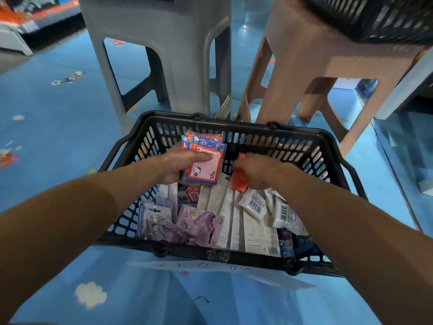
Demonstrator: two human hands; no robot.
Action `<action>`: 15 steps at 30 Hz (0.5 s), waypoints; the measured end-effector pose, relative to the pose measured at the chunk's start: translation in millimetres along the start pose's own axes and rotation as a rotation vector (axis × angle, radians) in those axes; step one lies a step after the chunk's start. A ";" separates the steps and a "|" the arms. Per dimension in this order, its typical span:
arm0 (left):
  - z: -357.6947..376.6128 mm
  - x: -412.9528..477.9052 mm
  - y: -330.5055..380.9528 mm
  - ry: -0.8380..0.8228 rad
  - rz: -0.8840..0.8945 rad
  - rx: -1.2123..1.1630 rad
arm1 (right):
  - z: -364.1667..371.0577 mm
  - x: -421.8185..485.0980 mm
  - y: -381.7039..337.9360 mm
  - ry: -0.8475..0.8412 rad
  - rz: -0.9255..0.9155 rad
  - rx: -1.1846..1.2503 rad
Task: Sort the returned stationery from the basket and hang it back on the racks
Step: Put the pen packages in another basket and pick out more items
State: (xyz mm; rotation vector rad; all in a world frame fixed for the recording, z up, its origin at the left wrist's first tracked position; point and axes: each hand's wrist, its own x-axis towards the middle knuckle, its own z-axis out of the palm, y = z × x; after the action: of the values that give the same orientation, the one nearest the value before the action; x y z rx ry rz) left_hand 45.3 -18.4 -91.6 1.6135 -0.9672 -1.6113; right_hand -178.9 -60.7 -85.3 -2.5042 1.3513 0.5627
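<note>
A black plastic basket stands on the blue floor in front of me, filled with packaged stationery. My left hand holds a small stack of red-and-blue cartoon memo pad packs above the basket's far side, thumb across the top pack. My right hand grips an orange-red packet just to the right of that stack. Below lie white barcode sachets, long white card packs and purple illustrated packs.
A grey plastic stool and a pink-brown stool stand just beyond the basket. Another black basket sits on the pink stool. A white paper label hangs on the basket's near side. Shelving shows at far left and right.
</note>
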 end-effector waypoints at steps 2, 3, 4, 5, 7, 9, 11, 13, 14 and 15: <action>0.7 1.2 -0.7 0.008 0.000 -0.007 | -5.6 -7.2 7.7 0.122 0.020 -0.066; 1.0 1.7 -0.8 0.008 0.003 -0.009 | -9.0 -11.8 11.4 0.176 0.030 -0.111; 0.9 1.3 -0.1 0.012 0.006 -0.013 | -11.7 -14.8 15.5 0.234 0.030 -0.150; 0.2 1.2 0.8 0.016 0.012 -0.017 | -13.3 -16.8 19.7 0.302 0.026 -0.161; -1.8 0.7 3.2 0.018 0.031 -0.032 | -17.5 -19.0 25.7 0.435 0.031 -0.101; -1.8 -0.8 6.2 0.010 0.053 -0.042 | -23.0 -21.5 29.4 0.553 0.060 0.069; 0.1 -1.9 7.9 0.020 0.076 -0.045 | -28.6 -26.1 26.1 0.604 0.073 0.260; 3.4 -2.8 7.7 0.047 0.089 -0.054 | -33.9 -28.6 17.0 0.613 0.081 0.399; 5.8 -3.6 7.4 0.058 0.089 -0.061 | -36.4 -29.1 10.4 0.607 0.087 0.438; 8.1 -5.0 7.0 0.062 0.084 -0.074 | -37.6 -28.2 2.9 0.595 0.089 0.470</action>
State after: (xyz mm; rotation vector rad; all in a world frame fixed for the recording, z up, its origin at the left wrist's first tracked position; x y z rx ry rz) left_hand 36.9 -17.2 -83.3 1.5434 -0.9208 -1.5140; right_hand -187.1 -55.6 -39.2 -2.2891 1.5539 -0.4873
